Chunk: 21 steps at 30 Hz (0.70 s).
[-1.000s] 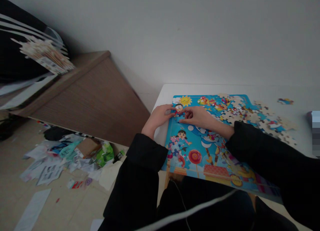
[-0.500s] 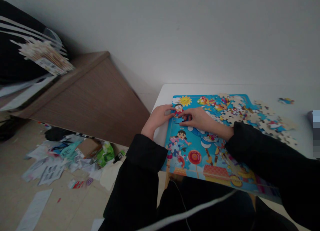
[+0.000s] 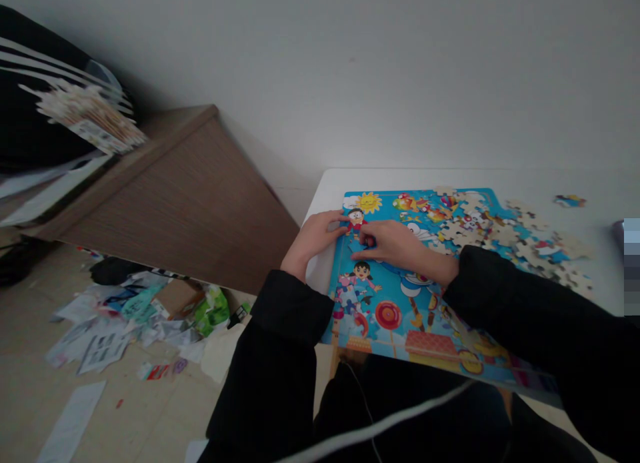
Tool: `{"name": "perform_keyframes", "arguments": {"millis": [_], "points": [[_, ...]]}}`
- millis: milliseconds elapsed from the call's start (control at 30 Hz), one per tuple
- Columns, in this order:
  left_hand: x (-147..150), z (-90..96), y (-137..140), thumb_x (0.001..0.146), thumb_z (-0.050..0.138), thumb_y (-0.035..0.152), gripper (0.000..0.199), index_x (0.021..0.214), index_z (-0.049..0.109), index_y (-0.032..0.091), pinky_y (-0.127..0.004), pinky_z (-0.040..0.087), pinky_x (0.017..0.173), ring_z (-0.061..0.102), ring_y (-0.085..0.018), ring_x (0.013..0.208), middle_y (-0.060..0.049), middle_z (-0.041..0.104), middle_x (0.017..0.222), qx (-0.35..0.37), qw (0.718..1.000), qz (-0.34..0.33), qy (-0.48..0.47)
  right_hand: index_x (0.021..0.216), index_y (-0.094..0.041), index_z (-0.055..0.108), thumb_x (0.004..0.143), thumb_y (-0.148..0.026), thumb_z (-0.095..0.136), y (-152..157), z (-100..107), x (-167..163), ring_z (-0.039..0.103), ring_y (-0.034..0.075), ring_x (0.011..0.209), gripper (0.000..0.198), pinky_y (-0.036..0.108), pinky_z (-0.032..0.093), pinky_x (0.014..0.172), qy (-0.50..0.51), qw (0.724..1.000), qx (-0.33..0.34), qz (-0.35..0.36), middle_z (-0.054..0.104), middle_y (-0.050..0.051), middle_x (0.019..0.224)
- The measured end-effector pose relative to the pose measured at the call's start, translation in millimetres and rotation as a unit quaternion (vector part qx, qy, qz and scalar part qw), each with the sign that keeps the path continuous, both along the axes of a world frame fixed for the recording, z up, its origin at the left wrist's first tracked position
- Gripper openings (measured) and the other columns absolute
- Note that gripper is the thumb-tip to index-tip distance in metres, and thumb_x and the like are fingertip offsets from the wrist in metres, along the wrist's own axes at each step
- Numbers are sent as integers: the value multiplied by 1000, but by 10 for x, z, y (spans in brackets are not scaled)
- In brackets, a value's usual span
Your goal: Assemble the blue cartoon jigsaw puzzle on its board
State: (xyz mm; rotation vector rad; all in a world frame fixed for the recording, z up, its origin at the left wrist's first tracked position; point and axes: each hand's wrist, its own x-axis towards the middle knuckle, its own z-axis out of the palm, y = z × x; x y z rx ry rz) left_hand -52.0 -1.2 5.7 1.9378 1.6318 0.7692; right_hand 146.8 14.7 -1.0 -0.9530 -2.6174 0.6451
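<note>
A blue cartoon jigsaw puzzle [image 3: 367,303] lies in its tray on the white table. My left hand [image 3: 320,239] rests at the puzzle's left edge, thumb and fingers apart, the fingertips by the figure in red [image 3: 356,217]. Over the left part of the picture is my right hand [image 3: 393,243], its index finger bent down to the board and its thumb held apart. I see no piece between them, though the other fingers are curled and partly hidden. Loose puzzle pieces [image 3: 530,246] are heaped over the puzzle's right side and onto the table.
One piece [image 3: 570,201] lies apart at the table's far right. A brown cabinet [image 3: 200,189] stands to the left, with a bundle of cotton swabs [image 3: 95,113] on top. Papers and bags [image 3: 150,309] litter the floor. A white cable [image 3: 390,419] crosses my lap.
My right hand has shifted slightly left and down over the puzzle, its thumb lower on the board. My left hand has stayed at the edge.
</note>
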Motion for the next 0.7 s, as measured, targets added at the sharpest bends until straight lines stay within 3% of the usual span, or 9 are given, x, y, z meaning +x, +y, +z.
{"name": "perform_keyframes", "arguments": {"millis": [100, 300, 467, 700], "points": [[-6, 6, 3, 76, 68, 19, 20, 94, 73, 27, -42, 38, 106, 58, -24, 117, -3, 66, 121, -11, 1000, -4, 15, 88, -18, 62, 76, -53, 65, -20, 16, -9, 53, 17, 69, 38, 30, 35, 60, -8, 1000, 11, 1, 63, 5, 79], [-17, 11, 4, 82, 64, 22, 24, 106, 70, 24, -39, 39, 107, 56, -21, 120, -4, 61, 129, -13, 995, -26, 95, 91, -17, 65, 77, -35, 66, 15, -28, -8, 53, 14, 66, 23, 27, 35, 62, 9, 1000, 11, 12, 62, 2, 75], [-26, 3, 10, 82, 64, 22, 26, 108, 69, 21, -39, 40, 106, 56, -22, 120, -7, 60, 130, -10, 993, -28, 111, 85, -17, 64, 78, -39, 69, -17, -17, -36, 53, 13, 65, 24, 26, 33, 59, 18, 1000, -2, -7, 62, 2, 73], [-44, -35, 27, 82, 65, 20, 27, 108, 69, 25, -39, 40, 106, 56, -21, 121, -4, 61, 129, 1, 994, -33, 107, 85, -17, 61, 82, -45, 64, -69, -39, -117, 56, 18, 77, 28, 28, 32, 61, -20, 997, 69, -2, 64, 5, 85]]}}
